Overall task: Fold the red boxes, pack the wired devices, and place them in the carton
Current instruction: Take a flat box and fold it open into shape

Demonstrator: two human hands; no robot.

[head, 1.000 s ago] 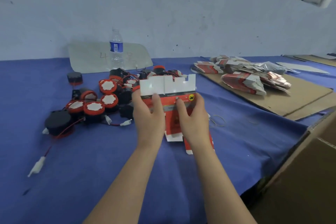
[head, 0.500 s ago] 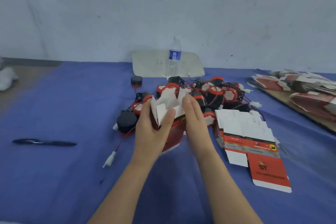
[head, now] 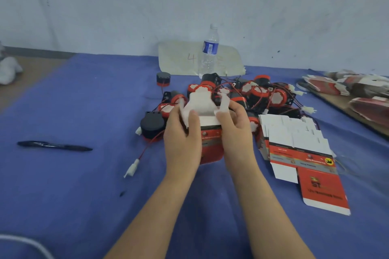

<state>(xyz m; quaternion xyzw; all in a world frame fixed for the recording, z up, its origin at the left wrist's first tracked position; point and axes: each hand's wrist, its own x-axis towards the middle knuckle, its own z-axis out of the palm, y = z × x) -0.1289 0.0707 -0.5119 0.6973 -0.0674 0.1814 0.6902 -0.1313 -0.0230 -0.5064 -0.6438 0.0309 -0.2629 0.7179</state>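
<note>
**Folding step: red box flaps going in**

L hand [head: 182, 132] & R hand [head: 235, 126] are clamping one red box [head: 211, 147] from both sides, thumbs on its white flaps [head: 201, 102]. Wired devices [head: 261, 94] are lying heaped just behind it; flat boxes [head: 294, 143] are waiting to the R. Folding seems underway, nothing packed yet. Next move is calling for flaps locked w/o creasing, then one hand freed for a device. Carton isn't in view.

The left hand [head: 182, 139] and right hand [head: 235, 132] cover the sides of the red box [head: 210, 149]; its print is blurred. Its white flaps hide part of the wired devices [head: 275, 96]. At the right edge the stack of flat boxes [head: 328, 87] is smeared and cut off. A white object [head: 8, 69] at the left edge and a white cord [head: 27, 242] at lower left are cropped.
</note>
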